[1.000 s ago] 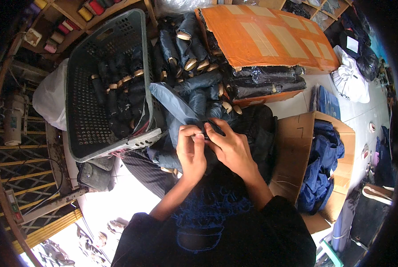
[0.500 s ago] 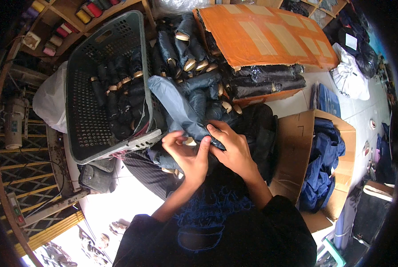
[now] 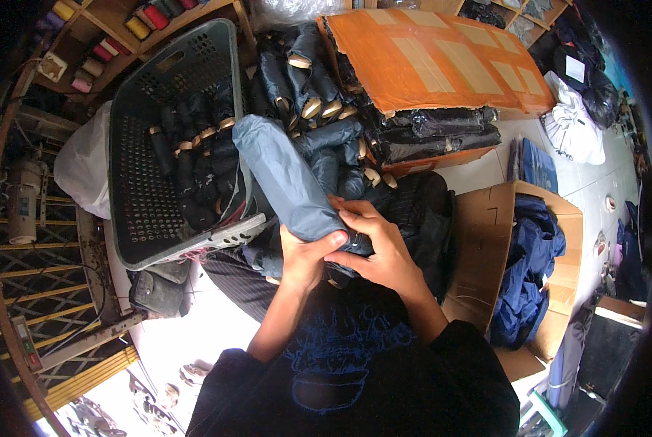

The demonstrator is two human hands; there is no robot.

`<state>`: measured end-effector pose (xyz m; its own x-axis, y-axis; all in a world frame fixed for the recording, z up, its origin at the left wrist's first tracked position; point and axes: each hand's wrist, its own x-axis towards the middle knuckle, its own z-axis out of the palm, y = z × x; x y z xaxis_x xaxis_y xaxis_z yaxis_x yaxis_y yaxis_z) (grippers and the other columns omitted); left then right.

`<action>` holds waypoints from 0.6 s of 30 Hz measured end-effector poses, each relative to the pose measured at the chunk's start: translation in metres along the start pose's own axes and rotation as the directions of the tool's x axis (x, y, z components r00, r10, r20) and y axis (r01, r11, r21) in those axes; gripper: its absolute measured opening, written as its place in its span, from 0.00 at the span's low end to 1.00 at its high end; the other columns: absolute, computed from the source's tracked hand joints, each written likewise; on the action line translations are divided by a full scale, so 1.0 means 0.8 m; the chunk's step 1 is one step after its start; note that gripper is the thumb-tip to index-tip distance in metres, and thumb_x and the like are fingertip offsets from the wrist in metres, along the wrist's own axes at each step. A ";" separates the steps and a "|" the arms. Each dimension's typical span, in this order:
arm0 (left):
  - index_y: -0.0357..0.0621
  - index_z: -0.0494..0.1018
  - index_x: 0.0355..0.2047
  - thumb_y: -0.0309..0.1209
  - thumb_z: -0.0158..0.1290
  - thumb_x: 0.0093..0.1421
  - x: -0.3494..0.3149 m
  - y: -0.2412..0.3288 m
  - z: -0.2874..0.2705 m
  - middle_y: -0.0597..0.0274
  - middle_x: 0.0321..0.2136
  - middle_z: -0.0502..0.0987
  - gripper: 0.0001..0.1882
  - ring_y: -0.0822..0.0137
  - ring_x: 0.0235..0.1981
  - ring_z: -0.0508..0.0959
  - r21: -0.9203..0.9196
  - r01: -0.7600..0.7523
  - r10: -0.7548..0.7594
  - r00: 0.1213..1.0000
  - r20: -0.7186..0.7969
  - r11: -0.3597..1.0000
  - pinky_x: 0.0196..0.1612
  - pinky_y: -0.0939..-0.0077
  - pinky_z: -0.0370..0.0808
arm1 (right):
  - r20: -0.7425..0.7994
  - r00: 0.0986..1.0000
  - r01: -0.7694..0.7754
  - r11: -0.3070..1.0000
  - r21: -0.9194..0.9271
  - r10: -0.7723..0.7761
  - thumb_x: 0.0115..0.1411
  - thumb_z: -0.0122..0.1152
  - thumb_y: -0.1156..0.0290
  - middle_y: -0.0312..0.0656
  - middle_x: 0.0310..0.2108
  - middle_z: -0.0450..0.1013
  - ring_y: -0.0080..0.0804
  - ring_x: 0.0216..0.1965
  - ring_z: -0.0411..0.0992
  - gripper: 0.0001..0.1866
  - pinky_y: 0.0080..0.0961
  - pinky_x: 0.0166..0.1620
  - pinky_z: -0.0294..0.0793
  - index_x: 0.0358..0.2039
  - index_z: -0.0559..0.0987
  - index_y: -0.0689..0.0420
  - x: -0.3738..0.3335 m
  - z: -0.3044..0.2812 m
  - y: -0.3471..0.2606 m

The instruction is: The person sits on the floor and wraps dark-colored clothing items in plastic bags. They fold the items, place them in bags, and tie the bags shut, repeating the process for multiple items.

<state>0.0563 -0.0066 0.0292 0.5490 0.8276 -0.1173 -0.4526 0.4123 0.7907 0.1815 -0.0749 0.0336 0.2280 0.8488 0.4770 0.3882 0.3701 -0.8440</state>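
Note:
A long, filled-out grey-blue fabric roll slants up and to the left in front of me. My left hand is wrapped round its lower end, thumb lying across it. At the same end my right hand is closed, its thumb and fingers pinching at the dark opening or edge there. What lies inside the fabric is hidden. Just beyond is a heap of similar dark rolls, several showing pale tan ends. More of them lie in a dark green perforated plastic basket on the left.
An orange cardboard box with tan tape strips stands at the far right over black wrapped bundles. Nearer on the right is an open brown carton holding navy cloth. Shelves with thread spools rise at far left.
The roll has straightened and filled out, its upper end shifting slightly up and left. My left hand has closed round its lower end; my right hand stays there.

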 end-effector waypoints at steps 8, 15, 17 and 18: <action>0.32 0.73 0.40 0.19 0.65 0.42 0.001 0.013 0.006 0.58 0.38 0.75 0.23 0.67 0.40 0.76 0.048 0.018 -0.019 1.000 0.022 0.999 0.45 0.72 0.73 | 0.105 0.992 -0.056 0.991 -0.122 0.069 0.45 0.74 0.68 0.53 0.49 0.70 0.50 0.45 0.74 0.26 0.35 0.43 0.76 0.42 0.70 0.59 -0.005 -0.010 -0.009; 0.33 0.73 0.41 0.20 0.65 0.42 -0.003 0.015 0.016 0.58 0.37 0.76 0.23 0.67 0.40 0.75 0.042 -0.011 0.012 1.000 -0.019 0.999 0.45 0.71 0.73 | 0.075 0.997 -0.005 0.998 -0.062 0.010 0.42 0.77 0.69 0.54 0.48 0.70 0.46 0.47 0.74 0.37 0.34 0.47 0.74 0.50 0.66 0.58 0.000 -0.008 -0.006; 0.34 0.72 0.41 0.21 0.65 0.43 -0.007 0.011 0.015 0.58 0.38 0.76 0.23 0.67 0.40 0.75 0.017 0.020 -0.019 0.998 -0.057 1.000 0.46 0.72 0.72 | 0.007 0.997 -0.074 0.997 0.034 0.073 0.42 0.77 0.69 0.54 0.49 0.70 0.44 0.49 0.73 0.39 0.34 0.49 0.72 0.52 0.64 0.59 -0.002 -0.002 -0.007; 0.34 0.72 0.41 0.21 0.65 0.44 -0.007 0.005 0.009 0.58 0.38 0.76 0.23 0.67 0.40 0.76 0.016 0.030 -0.029 0.998 -0.052 0.999 0.46 0.72 0.72 | -0.007 0.990 -0.141 0.986 0.088 0.142 0.42 0.77 0.69 0.53 0.50 0.70 0.43 0.50 0.72 0.39 0.34 0.50 0.71 0.52 0.64 0.60 -0.004 0.000 -0.008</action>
<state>0.0564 -0.0128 0.0372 0.5242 0.8342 -0.1714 -0.4249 0.4306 0.7963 0.1780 -0.0800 0.0375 0.2875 0.8900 0.3539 0.2720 0.2785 -0.9211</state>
